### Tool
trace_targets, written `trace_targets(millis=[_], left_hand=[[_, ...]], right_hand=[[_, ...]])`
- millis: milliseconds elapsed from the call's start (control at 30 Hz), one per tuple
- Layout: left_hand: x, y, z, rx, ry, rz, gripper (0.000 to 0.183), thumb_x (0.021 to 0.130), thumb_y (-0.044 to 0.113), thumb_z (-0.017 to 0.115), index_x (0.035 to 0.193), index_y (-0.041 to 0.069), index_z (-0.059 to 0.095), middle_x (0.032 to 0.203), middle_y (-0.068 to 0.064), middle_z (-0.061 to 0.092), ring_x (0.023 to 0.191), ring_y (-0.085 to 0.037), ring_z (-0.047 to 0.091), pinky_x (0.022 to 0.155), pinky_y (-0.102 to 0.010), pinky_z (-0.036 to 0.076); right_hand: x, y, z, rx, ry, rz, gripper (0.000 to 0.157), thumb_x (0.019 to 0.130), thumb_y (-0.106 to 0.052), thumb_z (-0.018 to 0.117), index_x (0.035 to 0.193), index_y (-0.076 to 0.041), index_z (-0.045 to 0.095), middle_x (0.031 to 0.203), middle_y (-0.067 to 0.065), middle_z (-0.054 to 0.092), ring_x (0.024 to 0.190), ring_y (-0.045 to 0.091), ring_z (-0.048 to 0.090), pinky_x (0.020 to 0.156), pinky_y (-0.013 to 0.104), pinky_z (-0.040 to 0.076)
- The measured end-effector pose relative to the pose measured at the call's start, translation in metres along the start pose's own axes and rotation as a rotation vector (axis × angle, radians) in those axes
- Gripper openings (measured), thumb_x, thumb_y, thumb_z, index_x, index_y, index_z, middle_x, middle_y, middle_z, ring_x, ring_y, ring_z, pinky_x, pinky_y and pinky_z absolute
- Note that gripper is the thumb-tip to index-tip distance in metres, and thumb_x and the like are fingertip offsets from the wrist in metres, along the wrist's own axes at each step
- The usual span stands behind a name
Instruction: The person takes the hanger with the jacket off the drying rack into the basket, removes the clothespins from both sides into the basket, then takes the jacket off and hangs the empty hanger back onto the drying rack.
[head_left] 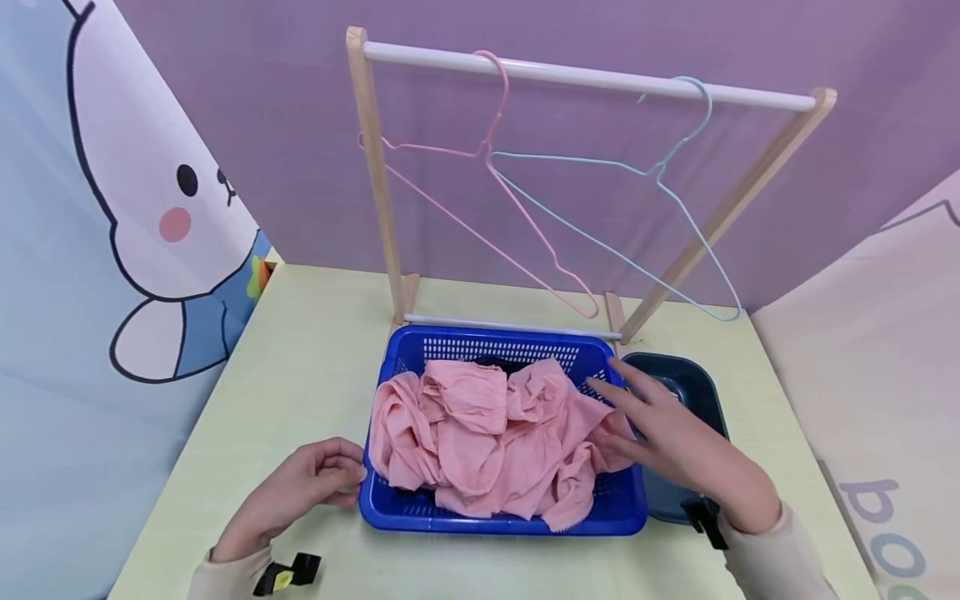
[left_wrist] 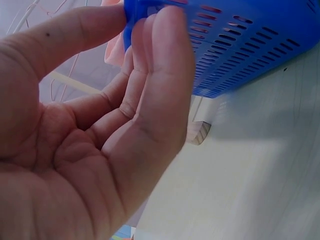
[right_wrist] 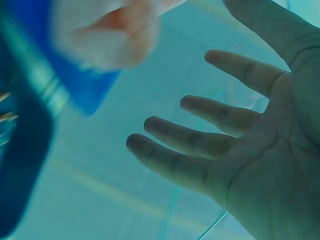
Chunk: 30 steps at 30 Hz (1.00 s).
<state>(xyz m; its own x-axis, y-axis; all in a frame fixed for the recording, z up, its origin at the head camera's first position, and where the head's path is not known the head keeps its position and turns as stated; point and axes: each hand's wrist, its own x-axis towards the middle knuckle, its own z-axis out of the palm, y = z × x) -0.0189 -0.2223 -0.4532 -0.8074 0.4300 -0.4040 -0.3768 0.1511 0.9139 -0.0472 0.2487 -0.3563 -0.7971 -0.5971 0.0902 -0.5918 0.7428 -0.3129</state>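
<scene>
In the head view a blue plastic basket (head_left: 510, 527) stands on the table, heaped with crumpled pink cloth (head_left: 480, 454). My left hand (head_left: 303, 487) is at the basket's left rim. The left wrist view shows its thumb and curled fingers pinching the rim of the perforated basket (left_wrist: 240, 45). My right hand (head_left: 663, 425) is over the basket's right side, fingers spread beside the pink cloth. In the right wrist view this hand (right_wrist: 240, 145) has its fingers apart and nothing in them; the cloth (right_wrist: 105, 40) there is blurred.
A dark teal bin (head_left: 705, 375) stands right of the basket, partly behind my right arm. Behind the basket rises a wooden rack with a white bar (head_left: 585, 77). A pink hanger (head_left: 486, 147) and a light blue hanger (head_left: 660, 168) hang from it. Printed curtains flank the table.
</scene>
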Motion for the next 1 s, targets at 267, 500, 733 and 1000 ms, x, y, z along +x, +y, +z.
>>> trace_targets(millis=[267,500,733,1000], left_hand=[[0.001,-0.001,0.000,-0.003,-0.008,-0.008,0.028,0.099,0.010,0.060,0.117,-0.011,0.056,0.101,-0.014,0.068,0.090,-0.026,0.068,0.080,-0.042,0.060],[0.002,0.000,0.001,-0.003,-0.013,-0.009,0.028,0.100,0.010,0.061,0.117,-0.012,0.056,0.100,-0.013,0.068,0.089,-0.025,0.068,0.080,-0.043,0.060],[0.001,0.002,-0.001,0.003,-0.032,-0.017,0.026,0.100,0.010,0.060,0.115,-0.011,0.055,0.099,-0.013,0.067,0.089,-0.026,0.067,0.081,-0.045,0.059],[0.000,0.004,-0.001,-0.004,-0.055,-0.019,0.023,0.100,0.009,0.058,0.113,-0.009,0.055,0.097,-0.013,0.067,0.089,-0.026,0.067,0.082,-0.048,0.059]], right_hand=[[-0.017,0.004,0.029,0.244,-0.050,0.124,0.084,0.093,-0.039,0.073,0.159,-0.020,0.026,0.164,0.016,0.014,0.140,0.052,0.029,0.094,0.064,0.048],[0.007,-0.013,0.042,0.386,-0.193,0.169,0.095,0.089,-0.054,0.071,0.162,-0.030,0.014,0.167,0.002,-0.005,0.147,0.040,0.018,0.099,0.058,0.047],[0.043,-0.029,0.066,0.399,-0.372,0.148,0.102,0.088,-0.059,0.069,0.162,-0.027,0.007,0.166,0.006,-0.011,0.151,0.032,0.003,0.107,0.054,0.041],[0.054,-0.045,0.096,0.159,-0.492,-0.004,0.090,0.096,-0.053,0.061,0.159,-0.008,0.015,0.162,0.027,-0.003,0.146,0.050,0.005,0.111,0.063,0.028]])
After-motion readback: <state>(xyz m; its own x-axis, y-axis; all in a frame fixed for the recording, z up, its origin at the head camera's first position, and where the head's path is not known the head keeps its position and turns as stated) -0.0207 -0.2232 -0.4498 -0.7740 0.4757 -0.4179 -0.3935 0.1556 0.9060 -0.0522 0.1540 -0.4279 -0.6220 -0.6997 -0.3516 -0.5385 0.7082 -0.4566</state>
